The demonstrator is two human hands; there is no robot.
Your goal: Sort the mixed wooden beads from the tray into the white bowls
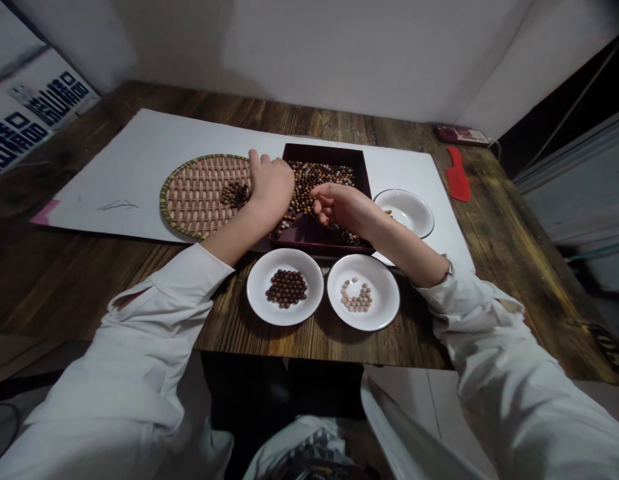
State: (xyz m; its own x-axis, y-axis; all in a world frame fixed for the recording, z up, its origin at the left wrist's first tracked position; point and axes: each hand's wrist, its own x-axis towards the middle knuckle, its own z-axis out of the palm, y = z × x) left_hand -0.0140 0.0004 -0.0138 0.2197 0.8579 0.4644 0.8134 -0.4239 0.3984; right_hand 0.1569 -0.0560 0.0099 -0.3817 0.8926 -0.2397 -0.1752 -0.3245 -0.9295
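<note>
Mixed brown beads [322, 179] fill a dark square tray [302, 232], directly beneath both hands. The left hand [272, 187] sits at the tray's left edge, fingers pressed together; the right hand [342, 207] curls loosely over the beads, and whether it pinches any, I cannot tell. Around the tray on the tabletop [229, 333] lie one round woven tray [194, 197], with a small bead heap [234, 194], and three white plates [406, 212]: dark beads [286, 288], pale beads [356, 297], a few others.

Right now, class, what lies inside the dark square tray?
Round brown, tan and dark beads fill most of the dark square tray. The left hand and right hand cover part of it, hiding what lies beneath.
</note>
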